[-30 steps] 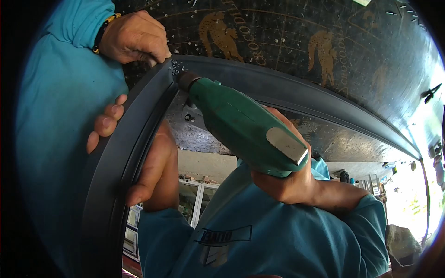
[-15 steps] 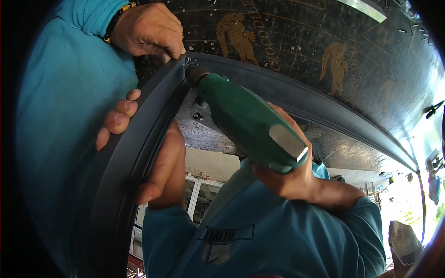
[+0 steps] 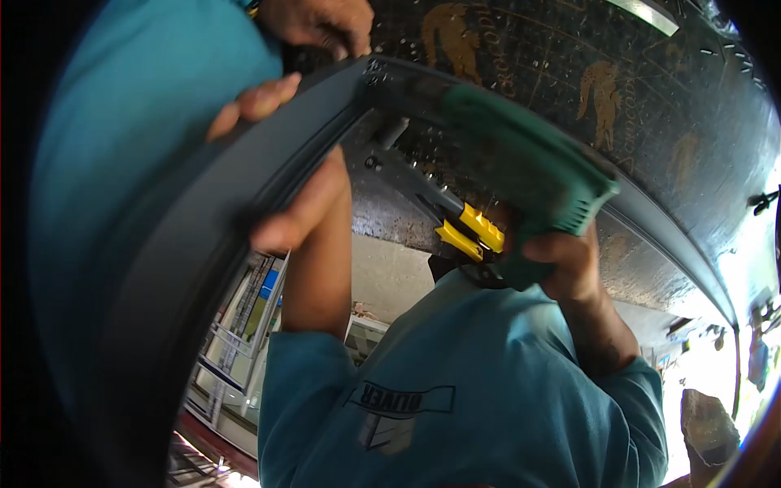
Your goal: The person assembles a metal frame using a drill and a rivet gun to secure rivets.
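Observation:
My left hand [image 3: 313, 207] wraps round a dark grey frame profile [image 3: 195, 195], thumb on the near side and fingertips over the far edge. In my right hand [image 3: 563, 259] is a green power drill [image 3: 529, 154], smeared by motion, its front end over the second profile [image 3: 671, 232]. The two profiles meet at a corner [image 3: 374, 69] with small bits of swarf on it. A co-worker's hand [image 3: 325, 20] rests its fingertips at that corner. Pliers with yellow grips [image 3: 480, 229] lie inside the angle, close to the drill handle.
The dark tabletop [image 3: 537, 81] carries gold crocodile prints and scattered shavings. A pale metal strip [image 3: 647, 15] lies at the top. The co-worker's teal clothing [image 3: 122, 163] fills the left side. Small dark pieces [image 3: 736, 61] sit at the upper right.
The drill has pulled back from the corner and swung right, uncovering the yellow-gripped pliers. The framed corner and both hands at it have shifted up and right in view.

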`<act>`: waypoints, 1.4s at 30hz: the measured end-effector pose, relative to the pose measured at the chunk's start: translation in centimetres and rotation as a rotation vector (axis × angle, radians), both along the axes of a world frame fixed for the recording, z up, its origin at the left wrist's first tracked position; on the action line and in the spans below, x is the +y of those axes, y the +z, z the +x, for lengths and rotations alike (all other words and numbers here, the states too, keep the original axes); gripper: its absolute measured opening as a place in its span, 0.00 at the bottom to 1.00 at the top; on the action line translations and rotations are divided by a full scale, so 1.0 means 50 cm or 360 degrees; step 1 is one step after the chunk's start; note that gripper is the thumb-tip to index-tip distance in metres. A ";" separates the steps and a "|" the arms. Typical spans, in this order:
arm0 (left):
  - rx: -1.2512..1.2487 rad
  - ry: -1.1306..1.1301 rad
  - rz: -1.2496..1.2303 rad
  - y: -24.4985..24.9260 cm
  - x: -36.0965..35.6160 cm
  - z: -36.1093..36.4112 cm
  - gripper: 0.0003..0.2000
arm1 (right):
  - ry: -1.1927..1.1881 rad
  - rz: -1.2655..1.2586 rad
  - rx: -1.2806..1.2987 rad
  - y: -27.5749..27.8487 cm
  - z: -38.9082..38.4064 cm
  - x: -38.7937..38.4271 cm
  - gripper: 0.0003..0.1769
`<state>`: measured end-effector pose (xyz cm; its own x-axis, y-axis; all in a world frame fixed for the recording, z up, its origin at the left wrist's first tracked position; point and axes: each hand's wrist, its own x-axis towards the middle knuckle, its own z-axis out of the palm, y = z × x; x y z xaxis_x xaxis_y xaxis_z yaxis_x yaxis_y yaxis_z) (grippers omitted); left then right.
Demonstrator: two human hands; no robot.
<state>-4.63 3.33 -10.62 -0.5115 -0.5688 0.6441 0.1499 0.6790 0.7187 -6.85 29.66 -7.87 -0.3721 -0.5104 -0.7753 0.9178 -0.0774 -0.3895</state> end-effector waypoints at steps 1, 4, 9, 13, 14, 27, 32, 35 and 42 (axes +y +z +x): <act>-0.0083 0.0212 0.0137 0.008 0.013 -0.003 0.52 | -0.0159 0.0065 -0.0094 0.011 0.007 0.031 0.41; 0.0140 -0.0267 0.0466 -0.013 -0.010 0.012 0.51 | -0.0381 -0.0225 -0.0285 -0.007 -0.011 0.190 0.34; -0.0037 -0.0327 0.0617 -0.021 0.062 0.124 0.41 | -0.0399 -0.0493 -0.0059 -0.051 -0.114 0.422 0.34; -0.1534 0.0602 0.0044 -0.060 0.254 0.238 0.52 | -0.0261 -0.0676 0.0036 -0.049 -0.120 0.520 0.35; -0.1498 0.0637 0.0096 -0.065 0.287 0.246 0.52 | -0.0231 -0.0737 -0.0052 -0.044 -0.111 0.516 0.35; -0.1686 0.0570 0.0589 -0.012 0.287 0.462 0.42 | 0.0158 -0.0654 -0.0272 -0.118 0.189 0.341 0.35; -0.0992 0.0320 0.1903 -0.009 0.385 0.647 0.15 | 0.0595 -0.0178 0.0309 -0.121 0.151 0.339 0.29; -0.1356 0.0476 0.1889 -0.044 0.449 0.761 0.12 | 0.1670 0.0468 0.1082 -0.025 0.054 0.328 0.21; -0.2621 0.0195 0.0962 -0.208 0.662 0.992 0.30 | 0.0588 0.1200 0.3124 -0.084 -0.348 0.251 0.09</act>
